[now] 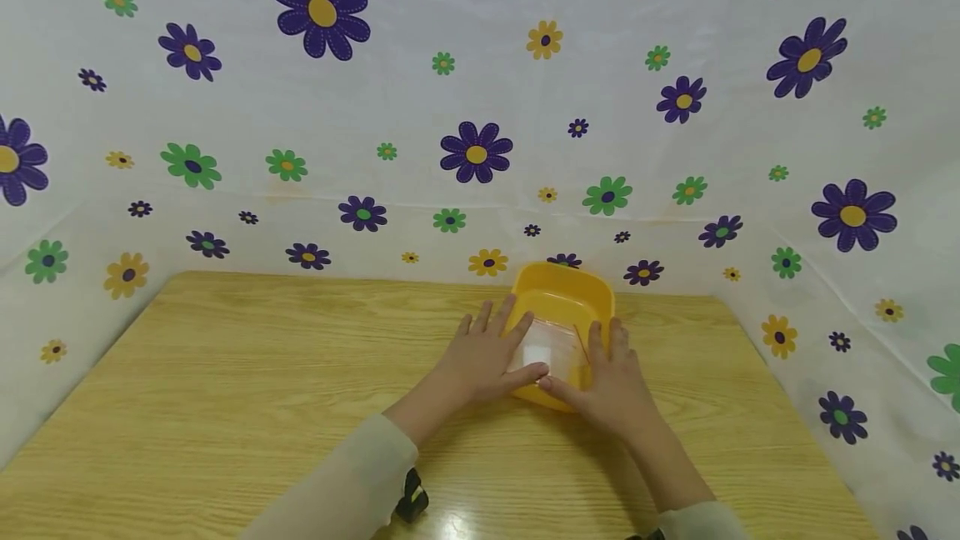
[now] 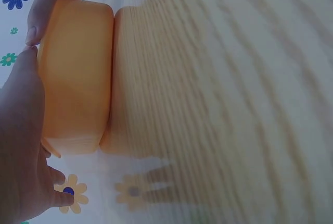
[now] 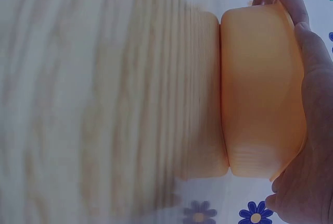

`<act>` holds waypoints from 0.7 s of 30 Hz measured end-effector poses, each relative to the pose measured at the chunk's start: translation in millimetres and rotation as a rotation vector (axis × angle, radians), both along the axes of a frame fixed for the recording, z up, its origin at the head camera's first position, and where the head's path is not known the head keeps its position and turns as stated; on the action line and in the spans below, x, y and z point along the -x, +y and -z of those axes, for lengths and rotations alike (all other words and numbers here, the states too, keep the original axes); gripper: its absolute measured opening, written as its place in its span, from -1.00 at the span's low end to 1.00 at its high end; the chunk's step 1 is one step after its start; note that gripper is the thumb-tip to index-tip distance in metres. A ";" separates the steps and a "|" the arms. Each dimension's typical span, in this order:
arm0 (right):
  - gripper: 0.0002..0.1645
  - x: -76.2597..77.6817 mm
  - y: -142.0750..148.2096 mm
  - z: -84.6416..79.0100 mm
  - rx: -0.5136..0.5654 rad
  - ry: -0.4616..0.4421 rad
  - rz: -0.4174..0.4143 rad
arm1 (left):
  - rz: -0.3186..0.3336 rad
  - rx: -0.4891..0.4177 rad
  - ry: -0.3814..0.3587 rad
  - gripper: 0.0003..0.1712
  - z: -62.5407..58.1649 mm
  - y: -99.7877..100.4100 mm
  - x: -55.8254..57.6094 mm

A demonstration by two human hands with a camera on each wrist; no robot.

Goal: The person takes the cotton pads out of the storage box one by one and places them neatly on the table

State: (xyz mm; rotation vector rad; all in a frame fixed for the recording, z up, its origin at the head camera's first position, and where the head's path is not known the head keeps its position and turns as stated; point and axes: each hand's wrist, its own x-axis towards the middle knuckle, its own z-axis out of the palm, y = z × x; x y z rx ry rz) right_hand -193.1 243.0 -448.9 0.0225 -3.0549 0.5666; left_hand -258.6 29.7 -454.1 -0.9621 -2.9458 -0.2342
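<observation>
Wood-grain table [image 1: 285, 373] against flower-printed white sheeting [image 1: 405, 98], outspread fingers [image 1: 519, 329] on a yellow tub [image 1: 562, 278], no grip.

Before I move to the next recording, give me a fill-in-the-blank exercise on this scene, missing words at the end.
The see-through packet in the yellow container shows a square patch coloured ____.
The left hand and right hand come closest to each other at their ____.
The white backdrop is printed with many ____.
In the head view, of the table's left and right edges, the container stands closer to the ____ one.

Missing words: white; thumbs; flowers; right.
</observation>
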 end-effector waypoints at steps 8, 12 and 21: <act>0.53 2.9 -11.0 1.6 0.020 -0.009 -0.022 | -0.026 -0.010 -0.009 0.09 4.5 -11.8 0.8; 0.53 4.5 -18.8 0.9 0.027 -0.009 -0.033 | -0.033 -0.014 0.003 0.08 4.6 -20.0 0.3; 0.54 8.3 -34.4 0.3 0.026 -0.005 -0.053 | -0.049 -0.016 0.001 0.09 1.7 -37.4 -1.4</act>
